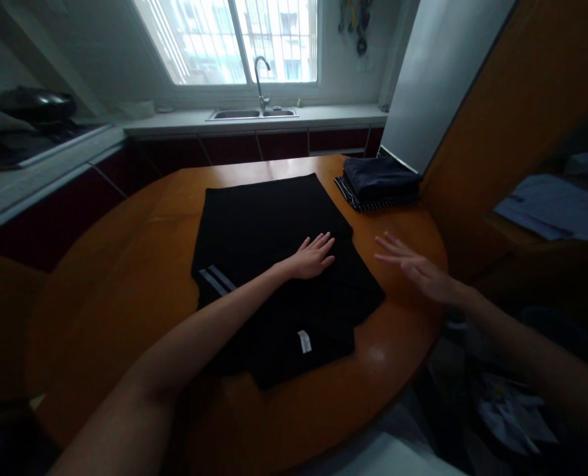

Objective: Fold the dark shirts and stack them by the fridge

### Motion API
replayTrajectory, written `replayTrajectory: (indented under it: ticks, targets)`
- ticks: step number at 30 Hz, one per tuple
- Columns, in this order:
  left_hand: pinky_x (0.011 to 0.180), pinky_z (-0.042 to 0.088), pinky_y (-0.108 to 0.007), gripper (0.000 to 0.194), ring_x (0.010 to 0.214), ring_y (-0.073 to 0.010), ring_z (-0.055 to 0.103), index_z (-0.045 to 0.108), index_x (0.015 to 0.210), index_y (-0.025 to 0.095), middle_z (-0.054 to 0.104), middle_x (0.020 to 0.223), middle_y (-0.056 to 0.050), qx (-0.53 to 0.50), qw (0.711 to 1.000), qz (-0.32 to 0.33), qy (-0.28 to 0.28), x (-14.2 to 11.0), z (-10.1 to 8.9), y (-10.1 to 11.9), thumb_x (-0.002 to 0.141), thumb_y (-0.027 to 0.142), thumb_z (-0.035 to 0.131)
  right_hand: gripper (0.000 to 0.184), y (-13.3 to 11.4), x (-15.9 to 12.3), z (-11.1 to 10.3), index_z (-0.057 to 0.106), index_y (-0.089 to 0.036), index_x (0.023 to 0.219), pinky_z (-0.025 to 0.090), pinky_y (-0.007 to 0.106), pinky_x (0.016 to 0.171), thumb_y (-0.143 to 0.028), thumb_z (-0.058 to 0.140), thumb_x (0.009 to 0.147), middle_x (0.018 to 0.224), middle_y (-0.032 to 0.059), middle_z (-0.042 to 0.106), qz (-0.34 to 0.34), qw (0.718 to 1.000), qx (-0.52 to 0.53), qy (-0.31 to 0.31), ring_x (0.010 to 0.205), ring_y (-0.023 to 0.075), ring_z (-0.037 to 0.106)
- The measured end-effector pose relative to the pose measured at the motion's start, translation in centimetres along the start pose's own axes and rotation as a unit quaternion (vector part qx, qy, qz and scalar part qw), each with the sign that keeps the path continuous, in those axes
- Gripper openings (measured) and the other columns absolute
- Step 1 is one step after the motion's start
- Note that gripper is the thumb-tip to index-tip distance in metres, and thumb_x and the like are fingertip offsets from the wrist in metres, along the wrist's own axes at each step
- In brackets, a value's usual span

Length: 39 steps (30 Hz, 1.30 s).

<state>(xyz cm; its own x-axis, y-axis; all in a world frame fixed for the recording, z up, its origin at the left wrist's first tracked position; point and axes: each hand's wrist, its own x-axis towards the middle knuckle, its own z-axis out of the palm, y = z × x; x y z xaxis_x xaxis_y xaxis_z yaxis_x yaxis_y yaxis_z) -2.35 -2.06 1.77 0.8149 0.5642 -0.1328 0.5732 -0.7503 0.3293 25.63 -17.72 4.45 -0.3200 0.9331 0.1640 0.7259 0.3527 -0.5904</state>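
Observation:
A black T-shirt (264,218) lies spread on the wooden table (115,277), its collar end with a white label (304,342) towards me. Two grey stripes (217,279) cross its left sleeve side, partly covered by my left forearm. My left hand (313,256) rests flat on the cloth right of the middle, fingers spread. To the right of the shirt, my right hand (417,268) is held over the table's edge area with fingers stretched out and nothing in them. It appears apart from the cloth.
Folded dark clothes (380,182) are stacked at the table's back right, beside a wooden panel (512,119). Beyond the table stand a counter with a sink (237,114) and, at left, a wok (36,104) on the stove. Papers (556,206) lie on a shelf at right.

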Motion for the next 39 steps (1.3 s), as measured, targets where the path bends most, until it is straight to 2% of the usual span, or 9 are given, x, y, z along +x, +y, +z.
replayTrajectory:
  ticks: [2,5,8,11,17,23,29,33,39]
  targets:
    - [0.124,0.013,-0.049,0.064,0.156,-0.0270,0.006,0.018,0.161,0.016,0.009,0.169,-0.013,-0.045,0.999,-0.020,-0.020,-0.1,-2.2,-0.1,0.104,0.045,0.030,0.061,0.4,2.6,-1.0,0.060,-0.030,0.141,0.020,0.056,0.124,-0.057,0.019,0.104,0.162,-0.0017,0.037,0.011,0.994,0.011,0.107,0.154,0.0252,0.019]
    - [0.124,0.017,-0.039,0.062,0.155,-0.0234,0.016,0.026,0.159,0.017,0.021,0.168,-0.009,-0.084,0.995,-0.030,0.037,-1.9,-6.6,-1.1,0.104,0.044,0.032,0.051,0.3,7.4,-0.9,0.066,-0.025,0.134,0.027,0.054,0.122,-0.050,0.035,0.103,0.155,0.0031,0.049,-0.013,0.983,0.020,0.181,0.149,0.0265,0.033]
    - [0.122,0.023,-0.035,0.057,0.149,-0.0216,0.034,0.039,0.154,0.020,0.038,0.161,-0.005,-0.107,0.984,-0.056,0.128,-5.8,-10.7,-3.3,0.103,0.045,0.036,0.038,-0.7,12.0,0.6,0.074,-0.021,0.120,0.042,0.049,0.112,-0.040,0.051,0.097,0.137,0.0081,0.065,-0.047,0.982,0.029,0.182,0.131,0.0279,0.056]
    - [0.117,0.033,-0.038,0.054,0.137,-0.0243,0.049,0.055,0.143,0.019,0.055,0.148,-0.007,-0.147,0.963,-0.105,0.202,-11.1,-12.8,-6.3,0.101,0.049,0.041,0.031,-1.7,15.7,2.1,0.077,-0.020,0.109,0.056,0.041,0.090,-0.035,0.057,0.092,0.111,0.0084,0.076,-0.074,0.990,0.036,0.114,0.100,0.0255,0.070]
    - [0.092,0.052,-0.039,0.040,0.108,-0.0255,0.067,0.069,0.119,0.018,0.070,0.125,-0.012,-0.278,0.889,-0.206,0.299,-19.6,-9.7,-11.8,0.091,0.045,0.057,0.025,-1.3,18.4,4.0,0.077,-0.020,0.095,0.053,0.033,0.068,-0.038,0.062,0.086,0.083,0.0050,0.075,-0.096,0.994,0.049,0.019,0.072,0.0206,0.068]
    - [0.069,0.051,-0.029,0.022,0.073,-0.0155,0.067,0.069,0.100,0.014,0.073,0.092,-0.009,-0.306,0.818,-0.267,0.407,-20.2,-4.6,-14.2,0.087,0.022,0.054,0.025,1.1,16.4,4.8,0.076,-0.024,0.090,0.053,0.033,0.068,-0.046,0.066,0.083,0.083,0.0034,0.075,-0.082,0.992,0.036,-0.092,0.074,0.0206,0.068]
    - [0.069,0.051,-0.029,0.021,0.070,-0.0146,0.064,0.069,0.099,0.015,0.071,0.086,-0.007,-0.250,0.857,-0.217,0.395,-19.3,-3.0,-14.9,0.087,0.023,0.053,0.025,2.0,15.7,5.4,0.075,-0.024,0.093,0.054,0.035,0.069,-0.046,0.067,0.084,0.087,0.0055,0.070,-0.110,0.985,0.018,-0.130,0.075,0.0212,0.066]
    - [0.075,0.053,-0.031,0.027,0.079,-0.0172,0.068,0.069,0.106,0.017,0.073,0.090,-0.006,-0.211,0.899,-0.180,0.339,-19.4,-2.6,-14.3,0.090,0.030,0.052,0.026,1.2,15.6,5.4,0.075,-0.025,0.105,0.055,0.038,0.084,-0.038,0.070,0.083,0.107,0.0074,0.066,-0.149,0.982,0.007,-0.114,0.091,0.0228,0.066]
    - [0.080,0.053,-0.033,0.033,0.088,-0.0211,0.069,0.071,0.108,0.021,0.075,0.099,-0.005,-0.162,0.919,-0.179,0.311,-19.6,-2.9,-13.8,0.088,0.044,0.060,0.033,0.6,15.9,5.4,0.073,-0.026,0.116,0.052,0.040,0.096,-0.026,0.072,0.083,0.117,0.0072,0.063,-0.147,0.984,-0.001,-0.100,0.104,0.0235,0.063]
